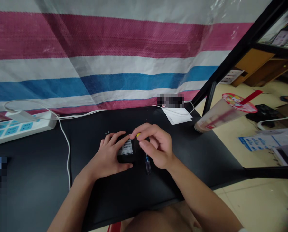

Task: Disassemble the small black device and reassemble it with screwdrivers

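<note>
A black box (131, 158) with a white barcode label (126, 147) lies on the dark table. My left hand (110, 153) spans it from the left, fingers along the far side and thumb at the near edge, holding it. Above the box's right end, my right hand (157, 143) pinches a small yellow piece (138, 135) between thumb and fingertips; the rest of that piece is hidden. Under the right hand, a screwdriver (148, 166) with a clear dark handle rests on the table, its tip end partly covered. Tiny shiny bits (106, 132) show just beyond my left fingers.
A white power strip (20, 127) with a plugged-in charger stands at the left, its white cable (68, 154) crossing the table. White papers (177, 115) lie at the back. A lidded drink cup (221, 112) with a red straw stands at the right edge. Striped sheeting (110, 83) hangs behind.
</note>
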`<action>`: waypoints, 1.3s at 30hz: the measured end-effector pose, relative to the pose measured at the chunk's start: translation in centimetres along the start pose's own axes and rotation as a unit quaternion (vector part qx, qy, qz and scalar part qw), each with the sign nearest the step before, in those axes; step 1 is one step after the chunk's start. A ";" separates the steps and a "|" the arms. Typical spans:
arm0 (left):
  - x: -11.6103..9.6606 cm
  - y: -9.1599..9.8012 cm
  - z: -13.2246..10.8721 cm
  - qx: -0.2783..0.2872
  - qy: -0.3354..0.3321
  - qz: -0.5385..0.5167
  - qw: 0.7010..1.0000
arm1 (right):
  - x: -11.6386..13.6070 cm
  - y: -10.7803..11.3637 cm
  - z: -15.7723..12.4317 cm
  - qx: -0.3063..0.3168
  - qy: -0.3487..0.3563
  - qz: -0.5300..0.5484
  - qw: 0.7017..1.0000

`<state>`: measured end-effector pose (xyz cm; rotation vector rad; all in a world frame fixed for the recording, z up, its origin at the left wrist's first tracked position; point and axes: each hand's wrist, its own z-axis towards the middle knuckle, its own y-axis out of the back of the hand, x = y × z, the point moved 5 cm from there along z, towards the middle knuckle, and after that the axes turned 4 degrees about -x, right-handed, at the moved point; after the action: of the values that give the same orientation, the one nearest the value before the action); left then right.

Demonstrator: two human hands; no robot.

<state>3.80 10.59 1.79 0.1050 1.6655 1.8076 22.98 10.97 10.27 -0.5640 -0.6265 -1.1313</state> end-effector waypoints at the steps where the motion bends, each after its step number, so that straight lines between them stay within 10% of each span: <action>1: 0.0 0.0 0.0 0.000 -0.002 0.001 1.000 | 0.0 -0.1 0.0 0.008 -0.010 0.015 1.000; 39: 0.0 -0.1 0.1 0.004 0.002 0.003 1.000 | 0.1 0.3 0.1 0.003 0.022 0.013 1.000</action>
<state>3.83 10.65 1.72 0.1100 1.6762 1.8073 23.25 11.06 10.40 -0.5395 -0.5826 -1.1142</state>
